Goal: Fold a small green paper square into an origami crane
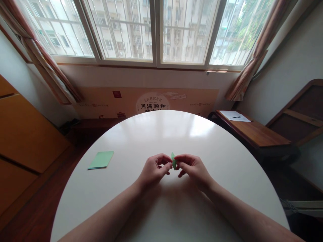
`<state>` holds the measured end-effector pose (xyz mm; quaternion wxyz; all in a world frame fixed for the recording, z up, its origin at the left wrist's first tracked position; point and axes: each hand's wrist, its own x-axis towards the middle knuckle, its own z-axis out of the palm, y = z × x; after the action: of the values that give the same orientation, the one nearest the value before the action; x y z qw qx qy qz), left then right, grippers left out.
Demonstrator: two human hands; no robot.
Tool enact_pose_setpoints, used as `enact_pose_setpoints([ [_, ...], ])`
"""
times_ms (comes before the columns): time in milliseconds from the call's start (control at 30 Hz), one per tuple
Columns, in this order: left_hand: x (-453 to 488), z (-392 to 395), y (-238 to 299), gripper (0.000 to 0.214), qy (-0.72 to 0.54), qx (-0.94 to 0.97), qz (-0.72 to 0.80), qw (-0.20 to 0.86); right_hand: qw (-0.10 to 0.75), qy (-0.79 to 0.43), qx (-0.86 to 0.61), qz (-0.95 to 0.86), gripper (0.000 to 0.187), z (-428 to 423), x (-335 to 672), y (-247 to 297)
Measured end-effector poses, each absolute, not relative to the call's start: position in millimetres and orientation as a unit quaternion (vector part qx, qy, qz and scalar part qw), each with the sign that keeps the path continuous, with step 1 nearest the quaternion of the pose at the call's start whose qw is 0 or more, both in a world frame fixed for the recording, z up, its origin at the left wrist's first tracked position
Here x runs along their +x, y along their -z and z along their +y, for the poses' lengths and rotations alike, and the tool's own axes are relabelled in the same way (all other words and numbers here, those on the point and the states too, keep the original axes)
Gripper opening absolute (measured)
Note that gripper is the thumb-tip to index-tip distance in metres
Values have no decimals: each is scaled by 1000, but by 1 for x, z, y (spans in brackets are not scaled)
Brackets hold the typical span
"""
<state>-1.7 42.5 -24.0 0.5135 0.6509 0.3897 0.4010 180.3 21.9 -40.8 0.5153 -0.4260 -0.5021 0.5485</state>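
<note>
A small folded piece of green paper [173,160] is pinched between both hands just above the middle of the round white table [217,148]. My left hand [153,170] grips its left side with thumb and fingertips closed. My right hand [192,168] pinches its right side, fingers curled. Only a narrow pointed strip of the paper shows between the fingertips. A stack of green paper sheets [101,159] lies flat on the table to the left, well apart from my hands.
A wooden side table [254,132] with a white sheet and a pen [236,117] stands at the right. A printed cardboard panel [151,102] leans under the window. Wooden furniture [22,134] is at the left, and a dark wooden frame [302,111] at the far right.
</note>
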Motion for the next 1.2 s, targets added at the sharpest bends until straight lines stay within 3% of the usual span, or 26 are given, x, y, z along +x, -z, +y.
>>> enact_pose_setpoints([
  [433,-1,42,27,20,-403,661,381,505,497,-546,-440,-511,34,20,182,38],
  [1200,0,35,26,10,-396,723,363,435,483,-493,-459,-559,23,15,181,38],
])
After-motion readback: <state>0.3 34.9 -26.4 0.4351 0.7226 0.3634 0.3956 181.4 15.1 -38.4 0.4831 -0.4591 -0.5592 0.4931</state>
